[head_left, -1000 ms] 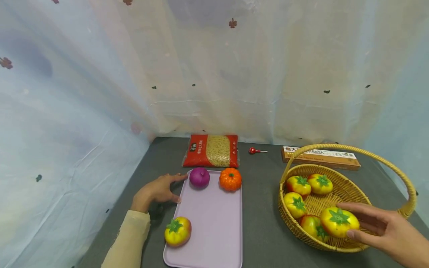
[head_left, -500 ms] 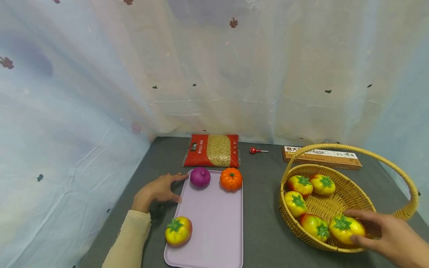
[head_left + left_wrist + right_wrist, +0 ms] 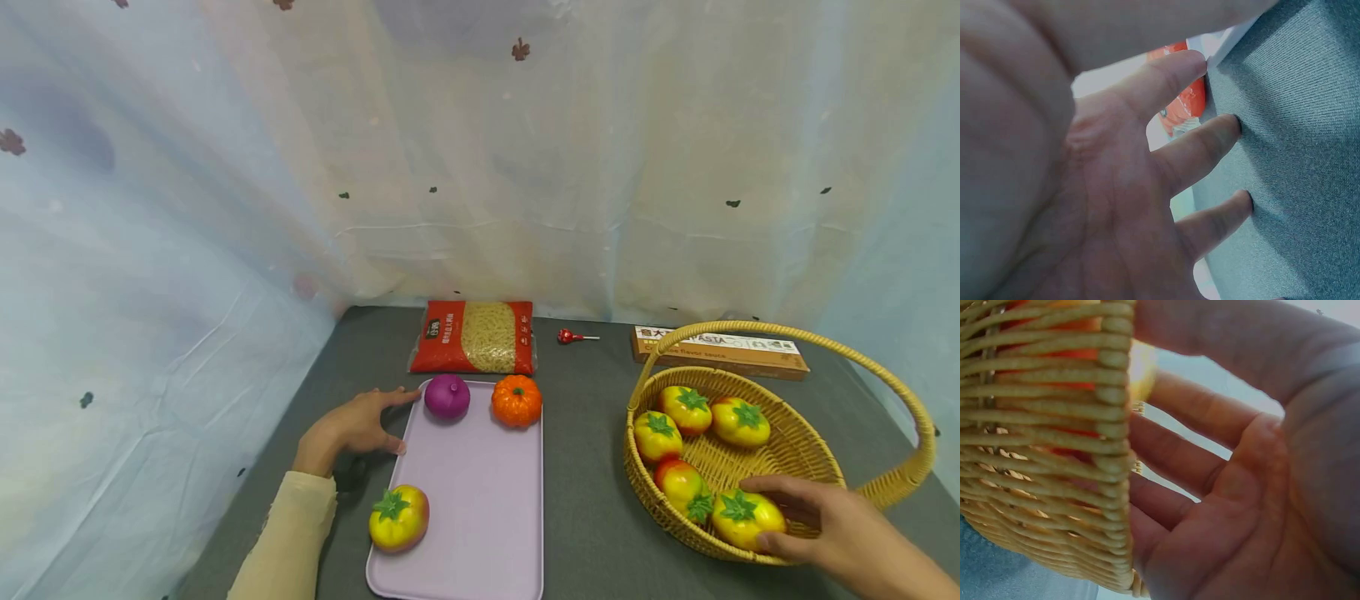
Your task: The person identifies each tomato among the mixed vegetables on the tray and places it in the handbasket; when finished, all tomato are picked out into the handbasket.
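Observation:
At the near right side of the wicker basket, my right hand reaches over the rim. Between its thumb and fingers it grips a yellow toy tomato with a green star-shaped top, low inside the basket. Several similar tomatoes lie along the basket's left and back; one of them, a red-and-yellow tomato, sits right beside the gripped one. In the right wrist view, the basket wall hides the fingertips. My left hand has its fingers spread, with index finger and thumb at the left edge of the lilac tray.
On the tray sit a purple onion, an orange pumpkin and another yellow tomato. Behind it lies a red pasta bag. A lollipop and a pasta box lie further right. The basket's handle arches high.
My right hand has lowered the tomato into the basket, then shifted it slightly left against its neighbour. The other tomatoes in the basket have shifted a little. My left hand stays put.

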A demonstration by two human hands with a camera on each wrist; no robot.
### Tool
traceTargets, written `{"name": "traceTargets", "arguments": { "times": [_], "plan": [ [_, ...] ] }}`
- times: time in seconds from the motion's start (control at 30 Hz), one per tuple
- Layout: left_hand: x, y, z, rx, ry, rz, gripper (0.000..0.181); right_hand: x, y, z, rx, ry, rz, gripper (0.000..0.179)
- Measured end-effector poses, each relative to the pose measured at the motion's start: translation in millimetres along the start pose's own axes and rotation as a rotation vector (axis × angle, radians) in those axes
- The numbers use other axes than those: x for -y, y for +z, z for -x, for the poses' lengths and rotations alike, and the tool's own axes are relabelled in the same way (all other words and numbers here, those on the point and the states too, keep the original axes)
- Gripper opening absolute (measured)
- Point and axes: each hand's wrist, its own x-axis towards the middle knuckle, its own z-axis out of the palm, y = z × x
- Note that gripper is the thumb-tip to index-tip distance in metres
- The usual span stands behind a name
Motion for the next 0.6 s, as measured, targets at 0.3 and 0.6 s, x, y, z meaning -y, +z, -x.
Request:
{"name": "traceTargets", "arguments": {
  "times": [0.3, 0.6],
  "plan": [
    [-0.1, 0.2, 0.2, 0.003, -0.016, 0.004, 0.090, 1.4, -0.5, 0.2, -0.034, 0.021, 0.046, 0.066],
    [-0.4, -0.1, 1.7, -0.002, -0.005, 0.000, 0.090, 1.8, 1.7, 0.7, -0.089, 0.022, 0.076, 0.056]
  ]
}}
